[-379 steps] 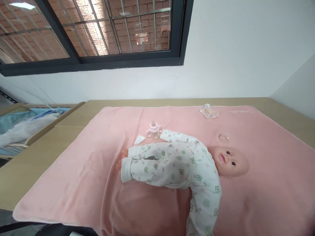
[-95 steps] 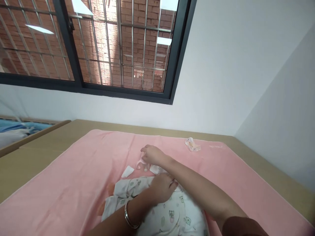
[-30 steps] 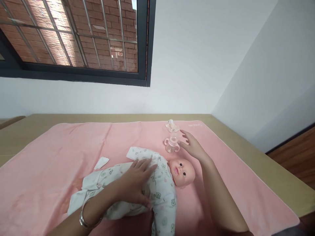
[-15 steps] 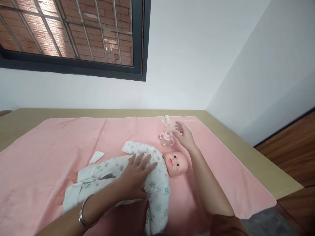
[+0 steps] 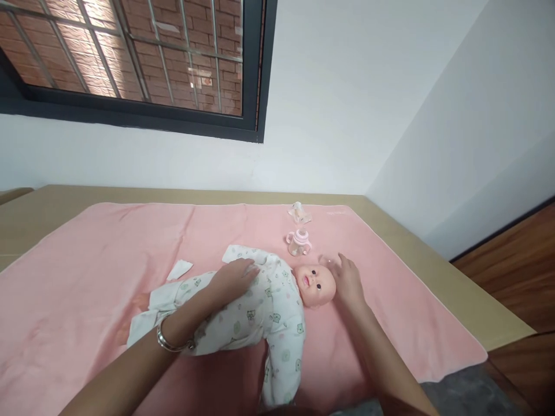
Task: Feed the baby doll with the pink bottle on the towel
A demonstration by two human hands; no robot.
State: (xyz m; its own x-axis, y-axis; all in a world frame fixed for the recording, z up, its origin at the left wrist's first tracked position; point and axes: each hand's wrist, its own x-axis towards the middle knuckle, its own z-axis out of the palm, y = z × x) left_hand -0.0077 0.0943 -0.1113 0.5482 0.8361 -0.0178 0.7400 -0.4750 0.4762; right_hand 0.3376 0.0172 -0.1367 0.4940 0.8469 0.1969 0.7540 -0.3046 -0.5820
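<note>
A baby doll [image 5: 260, 303] in a white printed sleepsuit lies on its back on a pink blanket [image 5: 87, 277], head to the right. My left hand [image 5: 232, 278] rests flat and open on the doll's chest, a silver bangle on the wrist. My right hand [image 5: 348, 280] is beside the doll's head [image 5: 315, 285], fingers loosely apart, fingertips near a small clear cap [image 5: 328, 260] on the blanket. A small pink handled baby bottle [image 5: 299, 242] stands upright just beyond the head.
A crumpled wrapper [image 5: 299, 212] lies near the blanket's far edge. A small white cloth piece [image 5: 179, 269] lies left of the doll's arm. The blanket covers a tan table [image 5: 446, 271] against a white wall; the table's right edge drops to a wooden floor.
My right hand has come back from the bottle and wrapper to the side of the doll's head. My left hand has slid slightly left on the doll's chest. The bottle stays standing.
</note>
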